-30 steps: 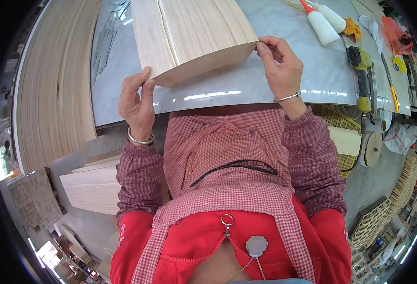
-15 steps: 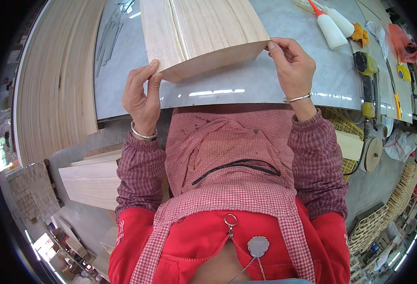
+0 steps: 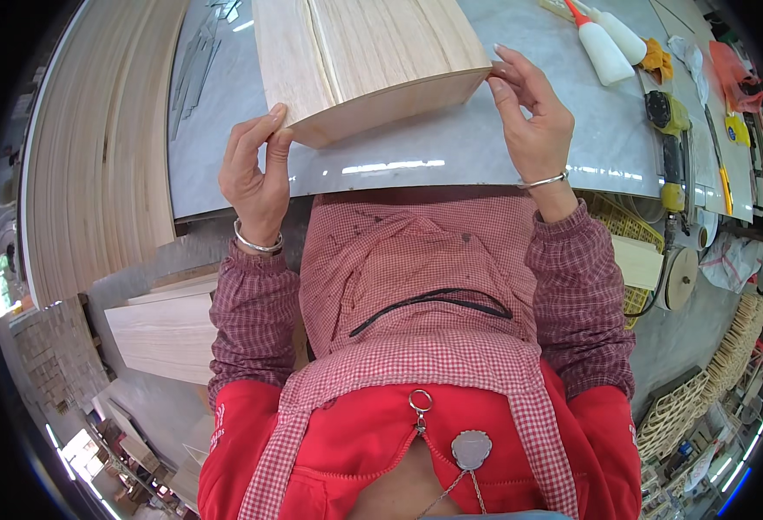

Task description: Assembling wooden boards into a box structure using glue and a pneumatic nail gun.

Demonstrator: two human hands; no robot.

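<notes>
From where I stand, the pale wooden box is on the near part of the smooth, glossy grey table, its straight-grained top split lengthwise by a narrow, rough-edged groove and its flat side facing the person. The left hand pinches the box's near left corner between thumb and fingertips. The right hand is at the other near corner, fingers loosely curved and forefinger lifted; I cannot tell whether it grips the wood or only touches it. Plain round metal bangles circle both wrists, below gathered, checked cloth sleeves. To the left lie long wooden boards with streaky grain, and near them a scatter of thin grey strips. On the right are a white plastic bottle with a tapering red tip, a crumpled orange cloth and a yellow-and-black power tool.
</notes>
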